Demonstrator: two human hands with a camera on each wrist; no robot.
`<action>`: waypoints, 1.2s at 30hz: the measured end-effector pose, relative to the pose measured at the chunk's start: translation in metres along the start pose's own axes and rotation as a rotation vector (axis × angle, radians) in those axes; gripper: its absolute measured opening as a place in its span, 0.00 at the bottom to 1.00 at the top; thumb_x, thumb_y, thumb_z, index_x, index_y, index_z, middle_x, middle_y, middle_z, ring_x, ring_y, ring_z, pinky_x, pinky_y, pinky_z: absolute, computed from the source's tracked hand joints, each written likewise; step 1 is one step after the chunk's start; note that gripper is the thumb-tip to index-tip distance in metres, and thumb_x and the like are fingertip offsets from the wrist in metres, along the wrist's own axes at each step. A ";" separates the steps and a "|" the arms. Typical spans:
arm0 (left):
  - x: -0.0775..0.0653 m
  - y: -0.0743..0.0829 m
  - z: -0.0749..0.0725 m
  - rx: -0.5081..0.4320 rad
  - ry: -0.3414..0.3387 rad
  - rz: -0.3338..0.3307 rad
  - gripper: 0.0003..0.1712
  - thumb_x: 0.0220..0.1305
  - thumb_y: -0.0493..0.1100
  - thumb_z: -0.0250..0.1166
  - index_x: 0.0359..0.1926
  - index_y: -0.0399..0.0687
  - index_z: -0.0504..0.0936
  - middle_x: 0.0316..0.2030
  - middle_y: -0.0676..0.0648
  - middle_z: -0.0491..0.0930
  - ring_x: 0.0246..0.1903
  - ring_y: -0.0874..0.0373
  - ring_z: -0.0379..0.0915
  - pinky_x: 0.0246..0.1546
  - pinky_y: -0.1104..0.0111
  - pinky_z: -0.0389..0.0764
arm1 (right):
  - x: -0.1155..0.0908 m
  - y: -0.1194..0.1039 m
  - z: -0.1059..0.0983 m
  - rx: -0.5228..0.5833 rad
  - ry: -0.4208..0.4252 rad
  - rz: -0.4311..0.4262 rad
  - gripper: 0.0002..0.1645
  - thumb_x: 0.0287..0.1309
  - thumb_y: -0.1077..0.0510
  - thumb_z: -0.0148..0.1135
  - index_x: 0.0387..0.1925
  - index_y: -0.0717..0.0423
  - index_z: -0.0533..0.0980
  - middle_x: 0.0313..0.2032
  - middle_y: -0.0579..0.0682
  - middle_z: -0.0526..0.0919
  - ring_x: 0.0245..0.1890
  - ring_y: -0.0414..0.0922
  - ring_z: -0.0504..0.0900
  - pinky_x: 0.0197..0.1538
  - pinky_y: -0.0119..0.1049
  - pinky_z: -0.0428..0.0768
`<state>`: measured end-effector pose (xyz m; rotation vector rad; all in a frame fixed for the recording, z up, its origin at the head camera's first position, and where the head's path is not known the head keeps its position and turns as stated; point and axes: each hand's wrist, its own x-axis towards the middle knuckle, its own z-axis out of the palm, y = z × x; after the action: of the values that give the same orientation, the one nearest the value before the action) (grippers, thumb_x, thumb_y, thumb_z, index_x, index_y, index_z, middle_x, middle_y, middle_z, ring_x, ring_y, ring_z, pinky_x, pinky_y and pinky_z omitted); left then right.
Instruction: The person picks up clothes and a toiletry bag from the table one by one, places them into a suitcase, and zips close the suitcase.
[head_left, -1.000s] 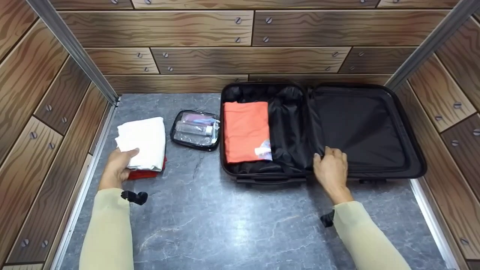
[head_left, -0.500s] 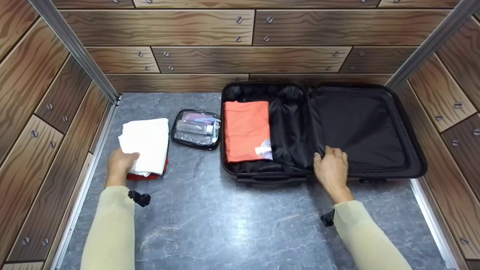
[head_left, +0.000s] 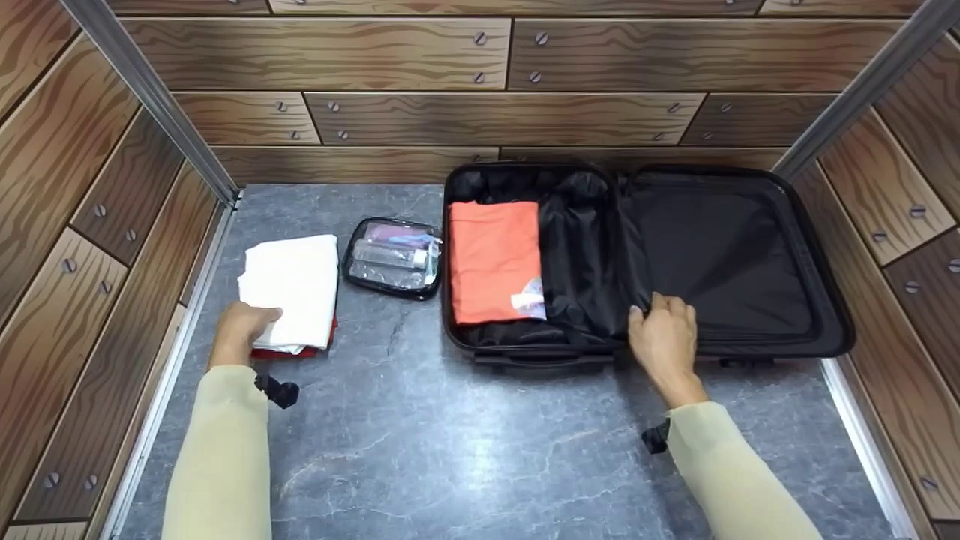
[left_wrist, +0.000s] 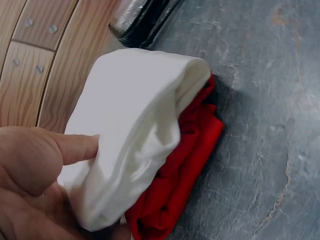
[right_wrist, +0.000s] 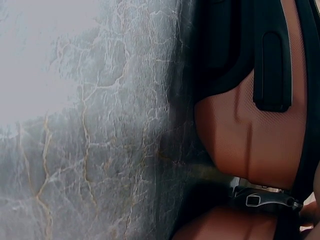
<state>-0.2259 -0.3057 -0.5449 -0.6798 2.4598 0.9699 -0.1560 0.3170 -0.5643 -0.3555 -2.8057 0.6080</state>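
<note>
My left hand [head_left: 244, 330] is at the near left corner of a folded white garment [head_left: 292, 289]. In the left wrist view its thumb lies on top of the white cloth [left_wrist: 125, 105], with fingers tucked underneath. A folded red garment [left_wrist: 187, 165] lies below the white one, its edge showing at the front and right. My right hand [head_left: 664, 341] grips the near edge of an open black-lined suitcase [head_left: 547, 356] by the hinge. The right wrist view shows the suitcase's brown outer shell [right_wrist: 250, 135]; most of that hand is out of frame.
A folded orange garment [head_left: 493, 262] lies in the left half of the suitcase. Between the suitcase and the white garment sits a clear toiletry pouch [head_left: 394, 257] with a bottle inside. Wood-patterned walls [head_left: 405, 118] enclose the grey marbled surface [head_left: 405, 427] on three sides.
The white garment has shifted slightly right with my left hand and now lies more squarely over the red one. My right hand has stayed in place on the suitcase.
</note>
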 end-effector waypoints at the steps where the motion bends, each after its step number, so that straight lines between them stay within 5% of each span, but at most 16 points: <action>1: 0.001 0.000 0.000 -0.022 -0.001 -0.003 0.45 0.75 0.50 0.57 0.74 0.14 0.56 0.73 0.18 0.60 0.74 0.29 0.59 0.76 0.46 0.63 | 0.000 0.000 0.000 -0.002 -0.001 0.001 0.34 0.74 0.52 0.58 0.66 0.78 0.72 0.60 0.75 0.77 0.60 0.71 0.71 0.68 0.60 0.66; 6: 0.002 0.002 -0.003 -0.082 -0.004 -0.009 0.46 0.74 0.48 0.57 0.76 0.17 0.52 0.75 0.21 0.57 0.75 0.31 0.57 0.77 0.47 0.62 | -0.001 0.000 0.001 -0.005 0.012 0.001 0.33 0.73 0.53 0.58 0.66 0.78 0.72 0.60 0.75 0.77 0.60 0.72 0.71 0.67 0.61 0.67; 11: 0.005 -0.001 -0.010 -0.258 -0.114 -0.015 0.52 0.77 0.52 0.55 0.81 0.24 0.38 0.81 0.25 0.43 0.80 0.31 0.46 0.76 0.42 0.61 | -0.001 0.000 0.001 -0.010 0.014 0.001 0.33 0.73 0.53 0.58 0.66 0.78 0.72 0.59 0.75 0.77 0.59 0.72 0.71 0.67 0.61 0.68; 12: 0.005 -0.001 -0.011 -0.313 -0.135 -0.024 0.52 0.77 0.53 0.55 0.81 0.26 0.37 0.81 0.27 0.43 0.78 0.31 0.50 0.75 0.42 0.65 | -0.001 0.000 0.000 -0.012 0.011 0.001 0.33 0.73 0.53 0.58 0.66 0.78 0.72 0.59 0.75 0.77 0.60 0.72 0.71 0.67 0.61 0.68; 16: 0.006 -0.001 -0.012 -0.547 -0.185 -0.052 0.48 0.76 0.56 0.59 0.80 0.32 0.50 0.69 0.34 0.65 0.56 0.47 0.79 0.59 0.55 0.83 | -0.001 0.000 0.000 -0.015 -0.003 0.002 0.34 0.74 0.52 0.57 0.66 0.78 0.72 0.60 0.76 0.77 0.61 0.72 0.71 0.68 0.61 0.67; 19: 0.005 0.001 -0.011 -0.641 -0.204 -0.064 0.42 0.75 0.54 0.61 0.77 0.35 0.56 0.56 0.46 0.68 0.37 0.60 0.78 0.44 0.65 0.85 | 0.000 0.000 0.000 -0.018 -0.003 -0.002 0.33 0.74 0.52 0.57 0.67 0.78 0.71 0.60 0.75 0.77 0.60 0.72 0.71 0.68 0.61 0.67; 23: 0.003 0.005 -0.012 -0.522 -0.195 -0.053 0.47 0.75 0.57 0.59 0.81 0.35 0.53 0.64 0.42 0.66 0.44 0.58 0.74 0.47 0.66 0.80 | 0.000 0.000 0.000 -0.019 0.019 -0.011 0.33 0.73 0.53 0.58 0.65 0.78 0.72 0.59 0.76 0.78 0.59 0.72 0.72 0.67 0.61 0.68; 28: 0.000 0.007 -0.010 -0.360 -0.167 -0.017 0.49 0.76 0.53 0.52 0.82 0.28 0.41 0.79 0.29 0.52 0.70 0.42 0.60 0.72 0.53 0.68 | 0.000 0.001 0.001 -0.017 0.041 -0.020 0.32 0.72 0.53 0.59 0.64 0.78 0.73 0.57 0.76 0.79 0.58 0.72 0.73 0.66 0.61 0.69; 32: 0.000 0.003 -0.009 -0.324 -0.161 -0.021 0.49 0.77 0.50 0.50 0.82 0.27 0.37 0.81 0.27 0.44 0.79 0.36 0.47 0.80 0.47 0.54 | -0.001 0.001 0.001 -0.010 0.046 -0.024 0.32 0.72 0.53 0.59 0.63 0.78 0.74 0.57 0.76 0.79 0.58 0.73 0.73 0.66 0.61 0.69; 36: 0.003 -0.002 -0.008 -0.303 -0.145 -0.038 0.48 0.78 0.51 0.50 0.82 0.28 0.37 0.82 0.27 0.41 0.81 0.35 0.43 0.81 0.45 0.52 | -0.001 0.000 0.000 -0.005 0.031 -0.012 0.33 0.73 0.53 0.58 0.64 0.78 0.73 0.58 0.76 0.78 0.59 0.72 0.72 0.67 0.61 0.68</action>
<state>-0.2284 -0.3138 -0.5416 -0.7205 2.1887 1.3433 -0.1547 0.3169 -0.5646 -0.3463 -2.7785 0.5886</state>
